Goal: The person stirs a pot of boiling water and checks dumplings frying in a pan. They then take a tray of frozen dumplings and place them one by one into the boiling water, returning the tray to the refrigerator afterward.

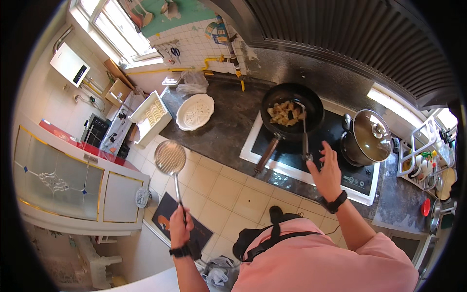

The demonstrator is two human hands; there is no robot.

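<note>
My left hand (181, 224) grips the handle of a metal strainer ladle (170, 157), held out over the tiled floor. My right hand (328, 171) is raised with its fingers apart above the cooktop (298, 153), close to the handle end of a spatula or turner (305, 144). That utensil rests in a black wok (292, 94) beside browned pieces of food (286, 113). The wok's wooden handle points towards me. Right of it stands a steel pot (368, 140) under a glass lid.
An oval white basket (195, 112) and plastic bags (192, 82) lie on the dark counter (228, 106). A white bin (155, 124) holds rows of pale dumpling-like pieces. A dish rack (423, 160) and red bowl (425, 207) are at right, with a range hood (350, 36) overhead.
</note>
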